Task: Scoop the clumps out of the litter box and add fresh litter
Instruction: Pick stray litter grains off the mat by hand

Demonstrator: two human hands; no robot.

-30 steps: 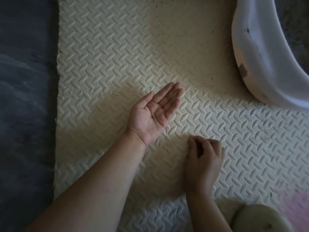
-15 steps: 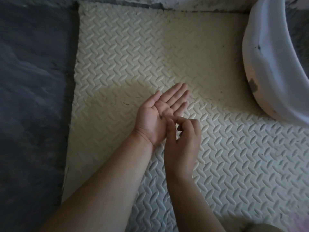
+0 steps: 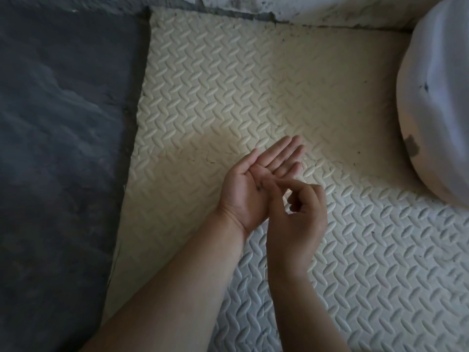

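Cream-white foam mat (image 3: 228,85) with a bumpy leaf pattern covers most of the ground; both hands are above it, near the middle. The left hand (image 3: 250,189) is turned palm up; its fingers are straight and lie close side by side, and the thumb sticks out a little. A few tiny dark bits (image 3: 258,187) lie in that palm. The right hand (image 3: 299,219) is just beside it, with the back of the hand up and all its fingers curled; the tips of the thumb and first finger come together and touch the left palm, right by the dark bits. Whether they pinch a bit between them is too small to tell. Both arms are bare and come in from the bottom of the view.

The litter box (image 3: 436,110) is white plastic; it is at the right edge, on the mat, well apart from the hands. Only a curved part of its outer wall shows, so the inside is hidden. A grey patch (image 3: 412,146) is low on that wall, and a small dark mark (image 3: 425,86) is higher up.

Left of the mat is a dark grey floor (image 3: 58,148); the mat's edge there looks rough. Along the top, a pale wall (image 3: 317,8) with dirty dark marks meets the mat. Small dark specks (image 3: 365,82) lie here and there on the mat, mostly near the top and near the box.
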